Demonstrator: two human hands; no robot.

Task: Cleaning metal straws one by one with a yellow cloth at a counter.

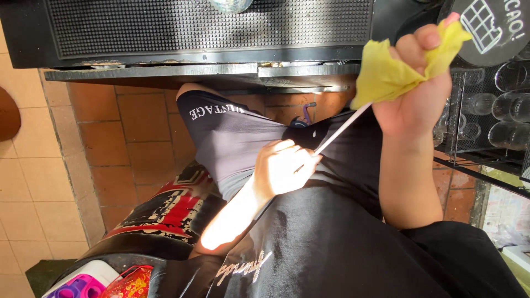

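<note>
Head view: two hands working a thin white rod with a yellow cloth below the counter edge.

The right hand [417, 91] has its grip clenched on a crumpled yellow cloth [386, 69] wrapped around the upper end of the thin white rod [339, 131], just below the front edge of the counter [165, 70]. The left hand [284, 165] grasps the rod's lower end, over a black apron [331, 243]. Clear glasses [510, 105] stand on a wire rack at the right; terracotta floor tiles [127, 138] lie beneath.
</note>
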